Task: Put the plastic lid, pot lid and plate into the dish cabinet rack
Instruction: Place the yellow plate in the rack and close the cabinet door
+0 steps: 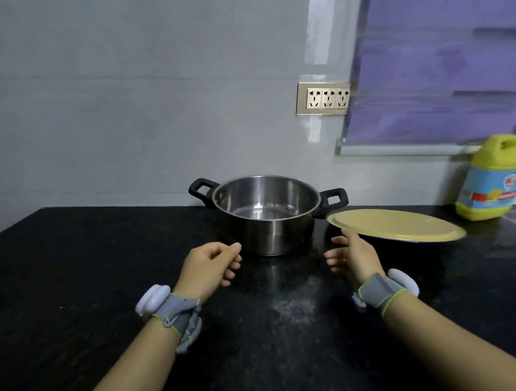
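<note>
Right hand [355,256], centre-right of frame, pinching the near-left rim of the yellow plate [398,226], tilted above the black countertop [67,281]. Left hand [213,266] loosely curled, empty, beside the steel pot [268,215] at centre.

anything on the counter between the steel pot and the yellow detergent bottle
Only the flat yellow plate, its near edge held by the right hand, shows there in the head view.

A home kitchen: black stone counter [100,293], steel pot [268,216], detergent jug [490,181], wall sockets [324,98].
</note>
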Available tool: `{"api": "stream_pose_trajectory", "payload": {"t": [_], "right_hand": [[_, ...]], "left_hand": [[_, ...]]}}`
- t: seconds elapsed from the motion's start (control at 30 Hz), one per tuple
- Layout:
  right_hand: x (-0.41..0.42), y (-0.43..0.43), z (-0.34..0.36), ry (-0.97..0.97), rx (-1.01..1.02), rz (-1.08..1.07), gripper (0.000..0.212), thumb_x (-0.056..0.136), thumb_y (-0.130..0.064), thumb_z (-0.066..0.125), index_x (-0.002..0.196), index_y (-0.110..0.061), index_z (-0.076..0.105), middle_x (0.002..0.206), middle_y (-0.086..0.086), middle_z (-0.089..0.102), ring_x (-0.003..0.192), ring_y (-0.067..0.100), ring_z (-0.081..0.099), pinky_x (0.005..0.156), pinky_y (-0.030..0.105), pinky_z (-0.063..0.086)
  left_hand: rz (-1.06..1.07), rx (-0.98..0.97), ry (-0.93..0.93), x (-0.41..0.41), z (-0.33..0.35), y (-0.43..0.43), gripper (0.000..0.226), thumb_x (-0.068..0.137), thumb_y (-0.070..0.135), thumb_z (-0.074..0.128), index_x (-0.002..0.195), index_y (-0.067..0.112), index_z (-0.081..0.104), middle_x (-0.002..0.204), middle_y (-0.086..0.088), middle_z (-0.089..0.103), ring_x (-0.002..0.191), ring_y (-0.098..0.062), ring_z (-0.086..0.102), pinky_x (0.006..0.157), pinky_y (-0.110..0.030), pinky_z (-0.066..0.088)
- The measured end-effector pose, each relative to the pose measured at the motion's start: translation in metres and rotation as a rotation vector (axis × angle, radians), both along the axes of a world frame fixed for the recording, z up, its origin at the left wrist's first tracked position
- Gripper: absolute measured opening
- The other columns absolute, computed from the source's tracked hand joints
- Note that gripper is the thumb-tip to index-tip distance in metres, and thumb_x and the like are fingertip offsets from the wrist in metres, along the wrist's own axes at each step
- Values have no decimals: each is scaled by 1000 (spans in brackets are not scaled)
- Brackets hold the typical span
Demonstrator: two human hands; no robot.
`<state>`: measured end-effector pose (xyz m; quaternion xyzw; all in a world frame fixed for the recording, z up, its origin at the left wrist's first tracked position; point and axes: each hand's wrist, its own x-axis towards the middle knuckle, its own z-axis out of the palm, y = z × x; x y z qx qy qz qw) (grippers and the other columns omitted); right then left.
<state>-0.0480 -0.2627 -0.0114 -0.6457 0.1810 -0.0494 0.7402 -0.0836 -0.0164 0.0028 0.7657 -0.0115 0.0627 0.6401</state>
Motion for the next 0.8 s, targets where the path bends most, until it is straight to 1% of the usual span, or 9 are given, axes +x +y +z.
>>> {"api": "stream_pose_trajectory", "payload": {"t": [0.13, 0.27, 0.33, 0.4, 0.43, 0.53, 0.6, 0.67, 0.8], "right_hand": [[8, -25, -7, 45, 70, -201, 46, 94, -34, 38, 117, 5, 50, 87, 22, 62, 57, 24, 51, 53, 31, 43], [16, -42, -9, 80, 179, -307, 55, 93, -36, 42, 123, 9, 46, 116, 30, 61, 93, 38, 64, 57, 31, 48], [18, -47, -8, 43, 171, -342, 53, 94, -33, 42, 124, 10, 45, 99, 27, 65, 84, 32, 69, 46, 29, 51], [20, -51, -7, 17, 141, -374, 47, 94, -27, 41, 119, 12, 45, 79, 20, 63, 47, 17, 65, 31, 20, 47], [21, -53, -7, 8, 122, -390, 41, 94, -23, 41, 112, 13, 47, 83, 22, 65, 38, 13, 60, 29, 17, 44], [22, -56, -4, -25, 71, -437, 31, 93, -16, 40, 103, 12, 48, 104, 31, 64, 30, 5, 55, 31, 15, 45], [18, -56, 1, -67, 27, -466, 33, 90, -14, 40, 109, 12, 47, 90, 26, 67, 28, 2, 54, 34, 16, 47], [14, -52, 8, -106, -78, -483, 23, 88, -15, 41, 100, 3, 48, 66, 11, 62, 28, 0, 53, 39, 16, 48], [8, -40, 30, -200, -283, -502, 17, 85, -21, 42, 78, -8, 50, 56, 5, 58, 30, 5, 55, 39, 13, 46]], "left_hand": [[-42, 45, 12, 2, -6, -14, 27, 86, 24, 58, 62, 12, 64, 60, 0, 63, 44, -5, 52, 42, -17, 45], [-80, 51, 18, 5, -10, -27, 27, 86, 24, 57, 64, 11, 64, 63, -2, 63, 44, -4, 53, 43, -16, 45], [-91, 52, 25, 6, -11, -31, 27, 86, 24, 57, 63, 12, 63, 63, -2, 63, 46, -6, 53, 42, -16, 45], [-98, 54, 34, 6, -12, -34, 27, 86, 24, 57, 63, 12, 63, 62, -3, 63, 47, -7, 53, 42, -16, 44], [-102, 50, 38, 5, -13, -35, 28, 86, 25, 56, 63, 12, 63, 62, -3, 62, 46, -6, 53, 42, -16, 44], [-119, 39, 46, 4, -13, -36, 29, 88, 26, 55, 64, 10, 62, 63, -5, 62, 43, -4, 53, 42, -16, 45], [-127, 49, 46, 4, -13, -37, 29, 88, 26, 54, 64, 10, 62, 63, -5, 62, 43, -4, 53, 43, -16, 45], [-131, 57, 43, 4, -12, -39, 29, 88, 25, 54, 64, 10, 62, 63, -4, 61, 43, -3, 53, 43, -16, 45], [-154, 64, 28, 3, -7, -43, 28, 88, 24, 55, 64, 10, 62, 63, -4, 61, 43, -3, 53, 43, -16, 45]]}}
